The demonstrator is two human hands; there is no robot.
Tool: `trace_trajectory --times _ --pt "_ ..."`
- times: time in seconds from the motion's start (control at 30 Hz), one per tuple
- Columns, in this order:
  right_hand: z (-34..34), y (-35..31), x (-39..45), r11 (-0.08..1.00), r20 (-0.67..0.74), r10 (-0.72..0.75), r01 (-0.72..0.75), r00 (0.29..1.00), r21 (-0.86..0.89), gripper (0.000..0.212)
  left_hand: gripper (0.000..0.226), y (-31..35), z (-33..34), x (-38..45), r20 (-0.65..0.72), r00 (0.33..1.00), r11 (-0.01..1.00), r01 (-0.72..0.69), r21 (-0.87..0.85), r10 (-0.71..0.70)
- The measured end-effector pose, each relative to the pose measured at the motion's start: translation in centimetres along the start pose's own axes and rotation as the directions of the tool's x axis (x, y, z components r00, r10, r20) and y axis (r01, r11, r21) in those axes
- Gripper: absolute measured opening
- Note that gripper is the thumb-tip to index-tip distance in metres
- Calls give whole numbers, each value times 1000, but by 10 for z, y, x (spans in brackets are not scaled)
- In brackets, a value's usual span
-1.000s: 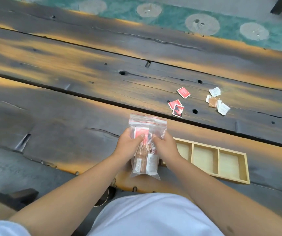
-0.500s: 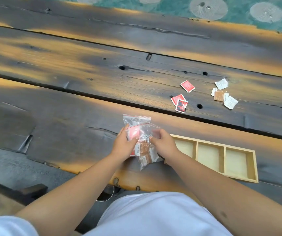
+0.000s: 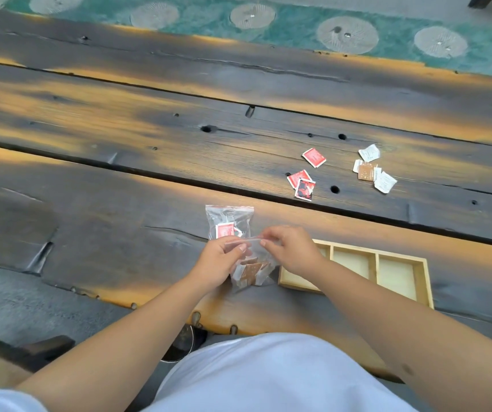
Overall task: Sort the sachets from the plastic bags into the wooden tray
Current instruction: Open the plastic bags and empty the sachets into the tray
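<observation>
My left hand [image 3: 220, 257] and my right hand [image 3: 290, 248] pinch the two sides of the mouth of a clear plastic bag [image 3: 252, 270] with brown and white sachets inside, just above the table's near edge. A second clear bag [image 3: 229, 219] with a red zip strip and a red sachet lies flat right behind it. The wooden tray [image 3: 402, 292] with three compartments sits to the right; its left compartment is partly hidden by my right hand, and the two I can see hold nothing.
Three red sachets [image 3: 304, 176] lie loose on the dark wooden table [image 3: 119, 173] beyond the tray, and a small heap of white and brown sachets [image 3: 372, 168] lies right of them. Deep cracks and holes run across the planks. A green patterned floor [image 3: 298, 22] lies past the far edge.
One bag, held with the other before, now lies flat on the table. Both hands have shifted to the top edge of the other bag, with the view moved slightly.
</observation>
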State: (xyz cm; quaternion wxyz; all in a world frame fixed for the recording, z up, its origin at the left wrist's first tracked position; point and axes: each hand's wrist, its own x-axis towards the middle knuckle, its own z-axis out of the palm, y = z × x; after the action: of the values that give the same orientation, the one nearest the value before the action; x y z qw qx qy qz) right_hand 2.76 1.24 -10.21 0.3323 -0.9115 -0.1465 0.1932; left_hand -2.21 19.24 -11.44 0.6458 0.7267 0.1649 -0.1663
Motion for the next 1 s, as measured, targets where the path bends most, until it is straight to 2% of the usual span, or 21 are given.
trace_trajectory --times 0.1,0.17,0.3,0.47,0.57,0.63,0.7,0.77,0.83,0.9,1.0 --pt "-5 -5 -12 997 34 -44 45 998 -57 21 18 0 2 -8 22 999 999 -29 34 28" --pt "-5 -9 -21 998 80 -17 22 997 -64 21 17 -2 3 -16 3 999 996 -54 75 54" --pt "4 -20 -36 981 104 103 -118 989 152 20 14 -5 6 -36 -105 992 995 -66 75 74" --pt "14 -31 -51 965 178 140 -175 974 196 20 25 -12 3 -59 -209 976 990 -39 138 68" --pt "23 -29 -58 934 104 248 -266 963 240 28 42 -11 7 -72 -327 945 1000 17 16 -11" --pt "28 -27 -63 847 72 358 -356 931 396 24 36 -6 13 -81 -393 918 998 53 -32 -61" --pt "32 -28 -70 743 75 409 -379 910 552 25 18 -4 20 -89 -356 933 998 59 -17 -62" --pt "35 -32 -77 690 75 424 -376 902 619 22 3 -3 26 -93 -254 965 998 59 -12 -60" --pt "36 -37 -83 649 108 419 -380 902 659 14 6 0 30 -96 -161 985 998 65 0 -64" --pt "37 -41 -88 609 155 417 -402 896 683 10 11 4 31 -97 -142 988 998 67 16 -64" --pt "40 -39 -90 651 110 448 -408 887 640 10 9 5 30 -96 -140 988 998 64 13 -61"
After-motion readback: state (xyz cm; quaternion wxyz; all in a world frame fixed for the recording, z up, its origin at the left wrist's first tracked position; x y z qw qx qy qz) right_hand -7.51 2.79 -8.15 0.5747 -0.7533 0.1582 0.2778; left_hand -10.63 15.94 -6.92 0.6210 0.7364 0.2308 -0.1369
